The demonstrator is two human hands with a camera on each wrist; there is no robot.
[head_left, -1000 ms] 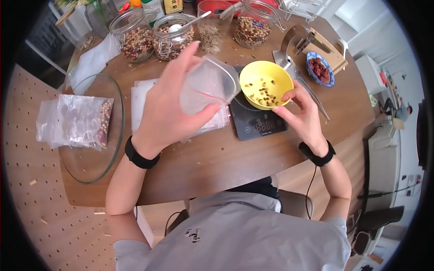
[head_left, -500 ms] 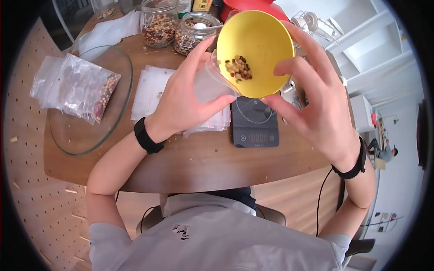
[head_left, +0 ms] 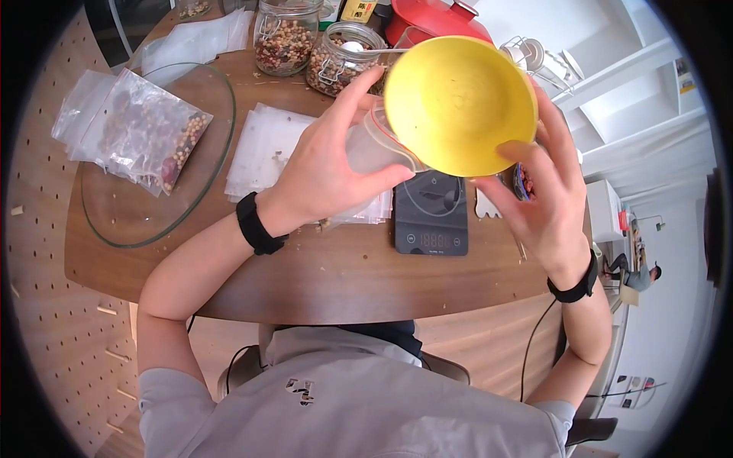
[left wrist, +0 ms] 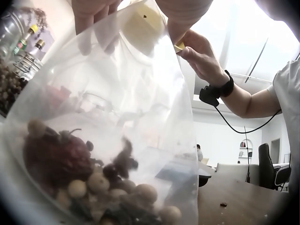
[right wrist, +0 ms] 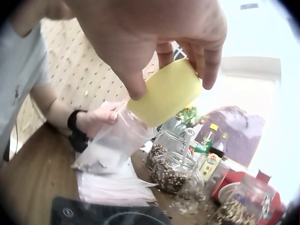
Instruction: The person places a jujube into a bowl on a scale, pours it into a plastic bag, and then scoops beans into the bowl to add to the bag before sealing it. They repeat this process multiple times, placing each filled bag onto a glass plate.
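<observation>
The right hand (head_left: 546,191) grips a yellow bowl (head_left: 458,107), tilted with its inside facing the head camera and its lower left rim at the mouth of a clear plastic bag (head_left: 366,149). Only a speck or two shows inside the bowl. The left hand (head_left: 317,172) holds that bag's mouth spread between thumb and fingers. In the left wrist view, beans (left wrist: 98,183) and a dark red wrinkled fruit (left wrist: 58,157) lie at the bag's bottom. The right wrist view has the bowl (right wrist: 166,93) tipped over the bag (right wrist: 112,145).
A black scale (head_left: 431,217) lies below the bowl, beside stacked flat bags (head_left: 263,145). Filled bags (head_left: 153,130) rest on a glass dish (head_left: 217,164) at left. Jars of beans (head_left: 286,42), a red pot (head_left: 435,21) and a blue-rimmed bowl (head_left: 521,183) stand farther back.
The right hand has lifted the yellow bowl off the scale and tipped it at the bag's mouth. The beans seen inside it half a second ago no longer show there.
</observation>
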